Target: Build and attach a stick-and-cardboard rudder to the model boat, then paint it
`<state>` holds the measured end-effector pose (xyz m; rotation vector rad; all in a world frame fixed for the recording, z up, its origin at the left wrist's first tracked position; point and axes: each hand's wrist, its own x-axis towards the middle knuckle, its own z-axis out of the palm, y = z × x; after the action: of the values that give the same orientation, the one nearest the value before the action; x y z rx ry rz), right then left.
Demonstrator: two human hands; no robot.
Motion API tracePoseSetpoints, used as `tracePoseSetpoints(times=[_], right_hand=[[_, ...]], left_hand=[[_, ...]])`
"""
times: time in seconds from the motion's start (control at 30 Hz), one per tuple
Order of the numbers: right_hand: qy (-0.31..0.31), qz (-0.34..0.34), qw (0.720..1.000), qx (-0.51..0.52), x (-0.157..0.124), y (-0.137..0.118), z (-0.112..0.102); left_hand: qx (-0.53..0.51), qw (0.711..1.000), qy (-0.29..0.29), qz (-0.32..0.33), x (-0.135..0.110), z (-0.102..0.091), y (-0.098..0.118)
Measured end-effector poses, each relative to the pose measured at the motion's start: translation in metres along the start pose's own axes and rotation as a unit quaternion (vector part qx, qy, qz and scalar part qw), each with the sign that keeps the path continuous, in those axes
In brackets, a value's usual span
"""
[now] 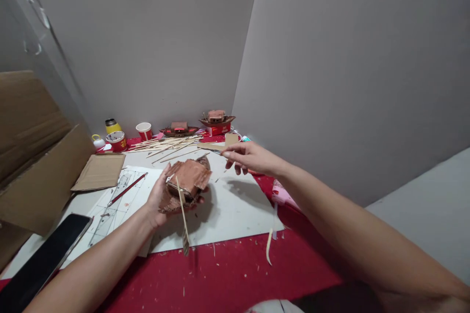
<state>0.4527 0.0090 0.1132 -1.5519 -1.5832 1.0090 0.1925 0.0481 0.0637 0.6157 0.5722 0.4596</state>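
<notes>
In my left hand (158,199) lies a small brown model boat (189,175) with a reddish-brown roof; the fingers wrap under and round its hull. A thin wooden stick (182,209) with a feathery or leaf-like lower end sticks out from the boat towards me. To the right and a little farther off, my right hand (251,157) is raised over the white sheet (235,210). Its thumb and forefinger are pinched together, with a tiny brownish bit at their tips that I cannot make out. The other fingers curl loosely below.
Two more model boats (179,129) stand at the back, one on a red box (218,128). Thin wooden strips (165,144) lie before them. Paper cups (144,131), a pencil (128,189), a clear ruler (110,215), a phone (47,257) and a cardboard box (40,181) occupy the left.
</notes>
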Motion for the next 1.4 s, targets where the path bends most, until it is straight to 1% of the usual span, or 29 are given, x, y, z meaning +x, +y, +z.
tracePoseSetpoints(times=[0.1, 0.17, 0.27, 0.4, 0.5, 0.57, 0.63, 0.73, 0.83, 1.03, 1.13, 1.23, 1.4], right_hand=[[0.056, -0.002, 0.998, 0.003, -0.014, 0.009, -0.010], [0.090, -0.001, 0.996, 0.006, -0.027, 0.019, -0.017], [0.144, 0.007, 0.990, 0.001, -0.052, 0.037, -0.026], [0.216, 0.033, 0.975, -0.025, -0.090, 0.062, -0.031], [0.256, 0.052, 0.963, -0.071, -0.117, 0.081, -0.028], [0.275, 0.058, 0.948, -0.148, -0.130, 0.094, -0.023], [0.290, 0.065, 0.931, -0.211, -0.138, 0.105, -0.017], [0.295, 0.068, 0.922, -0.242, -0.143, 0.112, -0.006], [0.296, 0.037, 0.926, -0.233, -0.142, 0.102, 0.005], [0.288, -0.078, 0.934, -0.197, -0.128, 0.058, 0.024], [0.256, -0.115, 0.942, -0.183, -0.115, 0.041, 0.033], [0.218, -0.137, 0.951, -0.173, -0.101, 0.027, 0.042], [0.154, -0.157, 0.963, -0.158, -0.076, 0.013, 0.054]], left_hand=[[-0.042, 0.996, 0.035, 0.068, 0.004, -0.008, 0.010], [-0.065, 0.990, 0.073, 0.100, 0.006, -0.012, 0.016], [-0.077, 0.983, 0.117, 0.120, 0.010, -0.019, 0.020], [-0.089, 0.976, 0.135, 0.147, 0.017, -0.028, 0.020], [-0.100, 0.975, 0.135, 0.143, 0.021, -0.032, 0.017], [-0.109, 0.976, 0.132, 0.132, 0.022, -0.032, 0.015], [-0.116, 0.976, 0.135, 0.129, 0.022, -0.031, 0.014], [-0.122, 0.974, 0.140, 0.131, 0.021, -0.030, 0.013], [-0.124, 0.974, 0.139, 0.132, 0.019, -0.028, 0.014], [-0.149, 0.963, 0.150, 0.165, 0.014, -0.020, 0.013], [-0.147, 0.963, 0.151, 0.167, 0.011, -0.015, 0.010], [-0.147, 0.961, 0.158, 0.170, 0.010, -0.014, 0.008], [-0.161, 0.955, 0.168, 0.184, 0.011, -0.017, 0.006]])
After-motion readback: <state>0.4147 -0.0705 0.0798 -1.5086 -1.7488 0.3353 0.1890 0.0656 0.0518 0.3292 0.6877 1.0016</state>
